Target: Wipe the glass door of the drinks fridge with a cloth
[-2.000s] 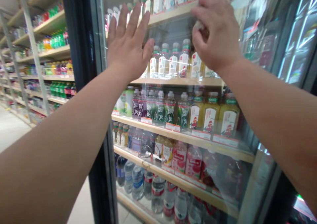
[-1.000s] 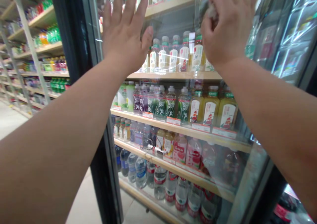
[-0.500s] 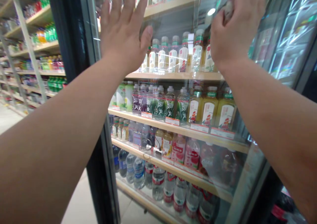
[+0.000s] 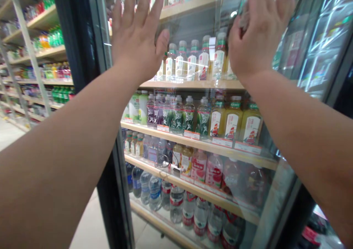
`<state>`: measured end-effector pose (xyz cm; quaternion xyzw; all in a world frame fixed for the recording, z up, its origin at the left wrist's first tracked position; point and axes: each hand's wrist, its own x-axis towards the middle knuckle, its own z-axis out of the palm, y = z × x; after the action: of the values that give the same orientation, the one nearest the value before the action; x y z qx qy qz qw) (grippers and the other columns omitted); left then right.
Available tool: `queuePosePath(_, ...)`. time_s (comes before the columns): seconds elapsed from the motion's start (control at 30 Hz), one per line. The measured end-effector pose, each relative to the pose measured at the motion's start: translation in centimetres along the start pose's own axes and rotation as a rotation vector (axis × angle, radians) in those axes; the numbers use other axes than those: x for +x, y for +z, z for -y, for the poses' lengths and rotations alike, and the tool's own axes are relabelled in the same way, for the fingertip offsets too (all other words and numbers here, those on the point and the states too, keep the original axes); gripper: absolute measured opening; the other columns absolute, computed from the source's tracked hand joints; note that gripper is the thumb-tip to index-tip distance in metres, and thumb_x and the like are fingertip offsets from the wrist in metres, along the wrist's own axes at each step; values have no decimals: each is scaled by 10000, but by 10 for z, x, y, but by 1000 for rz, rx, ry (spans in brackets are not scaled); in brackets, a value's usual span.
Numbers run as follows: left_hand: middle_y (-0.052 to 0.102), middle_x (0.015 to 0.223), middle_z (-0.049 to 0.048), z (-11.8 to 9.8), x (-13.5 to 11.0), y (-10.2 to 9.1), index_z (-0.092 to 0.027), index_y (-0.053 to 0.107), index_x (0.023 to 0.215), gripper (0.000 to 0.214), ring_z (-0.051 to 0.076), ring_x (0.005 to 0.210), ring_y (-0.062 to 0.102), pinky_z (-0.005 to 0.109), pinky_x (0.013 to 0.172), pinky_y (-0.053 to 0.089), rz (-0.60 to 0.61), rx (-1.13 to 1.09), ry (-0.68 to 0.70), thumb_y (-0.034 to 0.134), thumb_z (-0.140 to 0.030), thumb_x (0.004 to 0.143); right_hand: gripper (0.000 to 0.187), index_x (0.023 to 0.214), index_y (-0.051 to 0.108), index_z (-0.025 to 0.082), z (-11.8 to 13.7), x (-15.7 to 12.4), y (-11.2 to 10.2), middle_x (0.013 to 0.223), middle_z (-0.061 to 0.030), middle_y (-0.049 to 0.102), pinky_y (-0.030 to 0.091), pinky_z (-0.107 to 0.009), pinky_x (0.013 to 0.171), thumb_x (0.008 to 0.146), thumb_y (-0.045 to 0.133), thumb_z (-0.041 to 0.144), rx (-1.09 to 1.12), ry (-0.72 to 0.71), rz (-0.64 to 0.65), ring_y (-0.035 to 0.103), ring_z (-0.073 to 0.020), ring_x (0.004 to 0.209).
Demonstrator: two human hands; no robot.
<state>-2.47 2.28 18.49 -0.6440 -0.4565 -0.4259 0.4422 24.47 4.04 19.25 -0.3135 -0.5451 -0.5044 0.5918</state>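
Note:
My left hand (image 4: 138,39) lies flat with fingers spread against the glass door (image 4: 193,26) of a drinks cooler, near its left frame. To the upper right, my right hand (image 4: 255,39) is bent over a crumpled greyish cloth (image 4: 244,20) at the glass. Only a small bit of the cloth shows beside the thumb; the palm hides the rest. Behind the glass, bottles with white labels (image 4: 204,58) stand on a shelf at the height of my hands.
Lower cooler shelves hold yellow juice bottles (image 4: 234,118), pink drink bottles (image 4: 198,164) and water bottles (image 4: 176,203). A dark door frame (image 4: 79,32) runs down the left. Store shelves (image 4: 52,53) with drinks stand beyond it. Reflections streak the glass at right.
My right hand has shifted slightly left across the glass with the cloth, and its fingers have turned a little. My left hand stays in place.

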Motion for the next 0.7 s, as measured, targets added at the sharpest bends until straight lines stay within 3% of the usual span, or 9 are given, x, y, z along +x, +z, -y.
queuePosePath(0.07, 33, 1742, -21, 0, 0, 0, -211, 150, 1685, 807, 295, 1613, -7, 570, 1313, 5, -4, 4, 1, 429, -257, 928, 546, 1399, 573, 126, -9, 6, 8, 1496, -84, 573, 253, -707, 1242, 854, 539, 116, 7, 146, -46, 401, -399, 1488)
queuePosePath(0.13, 38, 1742, -14, -1, 0, -1, -203, 159, 1683, 812, 303, 1613, -4, 571, 1313, 11, -9, 10, 7, 438, -250, 922, 485, 1357, 609, 115, -10, 7, 8, 1465, -107, 593, 312, -633, 1251, 875, 559, 149, 9, 138, 0, 448, -375, 1452)
queuePosePath(0.3, 32, 1743, -10, -2, 0, -1, -200, 148, 1685, 823, 302, 1613, -10, 579, 1311, 2, 3, 19, -3, 443, -239, 918, 464, 1367, 597, 193, 11, -5, -11, 1454, -32, 621, 399, -467, 1258, 904, 605, 206, 109, -315, 162, 525, -263, 1402)
queuePosePath(0.37, 27, 1743, -17, -3, 0, -2, -201, 145, 1685, 818, 293, 1614, -18, 575, 1312, -3, 6, 16, -8, 436, -252, 922, 493, 1398, 574, 231, 13, -9, -14, 1500, -4, 586, 384, -469, 1266, 907, 593, 197, 108, -368, 188, 509, -244, 1428)
queuePosePath(0.43, 15, 1742, -32, -3, 0, -2, -210, 140, 1686, 814, 282, 1614, -28, 565, 1313, -10, 10, 12, -13, 423, -262, 924, 542, 1426, 557, 245, 7, -11, -7, 1566, -12, 514, 341, -520, 1275, 891, 567, 156, 39, -245, 86, 440, -268, 1488)
queuePosePath(0.53, -2, 1740, -51, -2, 0, -2, -222, 123, 1688, 817, 269, 1614, -42, 556, 1314, -23, 22, 9, -26, 404, -273, 922, 652, 1453, 510, 204, -13, -6, 12, 1588, -82, 471, 281, -582, 1276, 815, 514, 67, 11, 97, -213, 376, -306, 1525)
queuePosePath(0.57, -3, 1740, -57, -1, 0, -2, -227, 122, 1688, 813, 264, 1614, -43, 554, 1314, -26, 23, 9, -26, 394, -282, 924, 652, 1457, 489, 194, -19, -4, 18, 1584, -106, 465, 266, -588, 1279, 818, 508, 68, 37, 182, -254, 379, -307, 1521)
queuePosePath(0.63, -1, 1738, -64, -1, 1, -1, -234, 126, 1687, 804, 259, 1613, -40, 556, 1312, -26, 20, 6, -19, 380, -297, 927, 575, 1446, 482, 200, -24, -1, 24, 1576, -128, 463, 235, -583, 1294, 876, 527, 129, 76, 224, -196, 394, -308, 1507)
queuePosePath(0.7, 0, 1739, -62, -1, 2, 0, -233, 128, 1687, 822, 263, 1613, -40, 568, 1308, -27, 16, 3, -18, 396, -285, 911, 552, 1467, 484, 200, -19, -2, 20, 1589, -114, 455, 239, -569, 1304, 920, 554, 205, 62, 99, -31, 380, -310, 1513)
